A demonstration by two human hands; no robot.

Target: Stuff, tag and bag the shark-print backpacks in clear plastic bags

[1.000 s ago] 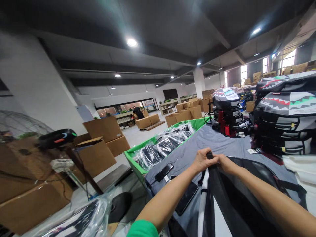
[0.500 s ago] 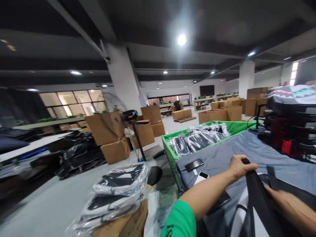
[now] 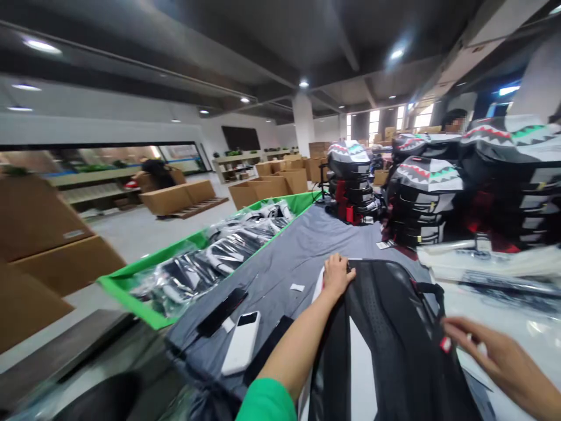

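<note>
A black backpack (image 3: 390, 327) with a white panel lies on the grey cloth in front of me. My left hand (image 3: 337, 276) is closed over its upper left corner, fingers curled on the edge. At the bag's right side is my right hand (image 3: 495, 351), its fingers bent and slightly blurred. Small white bits show between those fingers, too small to name. A little red tag (image 3: 445, 344) sits by the fingertips, beside the bag's dark side strap (image 3: 432, 289). The lower end of the backpack runs out of view.
Left of the bag lie a white phone-like device (image 3: 241, 345) and a dark phone (image 3: 222, 311). A green-edged bin (image 3: 131, 295) holds several plastic-wrapped bags. Stacked backpacks (image 3: 427, 202) stand at the back right, with clear plastic bags (image 3: 504, 292) nearer. Someone (image 3: 456, 120) is behind the stacks.
My view has swung right, bringing more stacked backpacks into sight. The backpack, upright and tilted before, now lies flatter. My left hand stays on its top; my right hand is farther out at its side.
</note>
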